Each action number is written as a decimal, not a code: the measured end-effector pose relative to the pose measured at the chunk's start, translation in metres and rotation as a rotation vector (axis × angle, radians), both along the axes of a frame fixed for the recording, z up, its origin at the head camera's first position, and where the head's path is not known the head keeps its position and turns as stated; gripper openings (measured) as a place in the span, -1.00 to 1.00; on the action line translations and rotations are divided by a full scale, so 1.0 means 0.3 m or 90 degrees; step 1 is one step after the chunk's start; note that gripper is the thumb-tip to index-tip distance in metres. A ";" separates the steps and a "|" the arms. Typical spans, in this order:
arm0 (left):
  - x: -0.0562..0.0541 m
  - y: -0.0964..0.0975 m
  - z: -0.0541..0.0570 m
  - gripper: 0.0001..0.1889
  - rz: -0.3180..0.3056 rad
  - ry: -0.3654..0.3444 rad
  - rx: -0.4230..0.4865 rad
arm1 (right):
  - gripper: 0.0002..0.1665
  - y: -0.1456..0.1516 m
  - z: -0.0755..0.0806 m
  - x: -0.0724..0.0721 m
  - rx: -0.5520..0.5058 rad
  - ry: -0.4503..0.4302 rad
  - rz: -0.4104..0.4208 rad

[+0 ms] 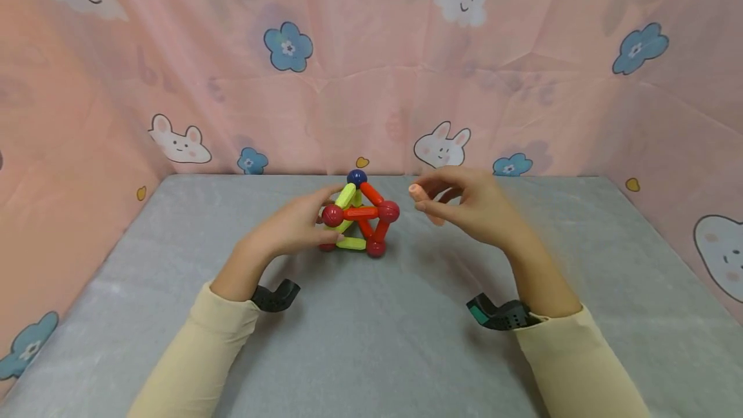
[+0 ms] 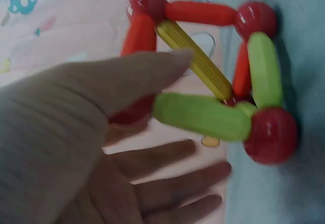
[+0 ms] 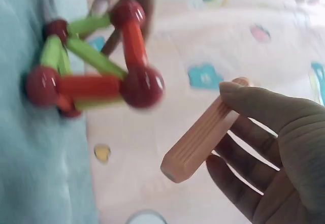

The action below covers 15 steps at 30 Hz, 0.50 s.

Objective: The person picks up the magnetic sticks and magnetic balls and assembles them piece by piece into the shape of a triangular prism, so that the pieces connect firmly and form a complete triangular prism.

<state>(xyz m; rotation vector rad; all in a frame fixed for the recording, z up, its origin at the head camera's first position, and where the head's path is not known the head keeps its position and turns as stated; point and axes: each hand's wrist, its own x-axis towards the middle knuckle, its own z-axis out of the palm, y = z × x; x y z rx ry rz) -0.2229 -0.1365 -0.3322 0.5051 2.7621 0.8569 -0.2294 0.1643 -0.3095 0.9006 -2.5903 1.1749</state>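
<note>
A frame of magnetic building rods and balls (image 1: 361,213) stands on the table, with red and yellow-green rods, red balls and a dark blue ball (image 1: 356,177) on top. My left hand (image 1: 298,221) holds its left side. In the left wrist view, the thumb lies across a red ball (image 2: 133,112), partly hiding it, and the other fingers spread out behind. To the right of the frame, my right hand (image 1: 473,205) is raised. It pinches a light orange magnetic rod (image 3: 200,137) near one end between thumb and fingers, apart from the frame.
Grey cloth (image 1: 371,340) covers the table. Behind it hangs a pink curtain (image 1: 360,82) printed with rabbits, clouds and flowers, which also runs along both sides. Dark straps (image 1: 505,315) sit at both wrists, by the cream sleeves (image 1: 574,366).
</note>
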 end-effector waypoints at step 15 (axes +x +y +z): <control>0.009 -0.052 0.031 -0.29 -0.062 -0.081 0.076 | -0.80 -0.295 -0.175 0.099 0.078 0.229 -0.069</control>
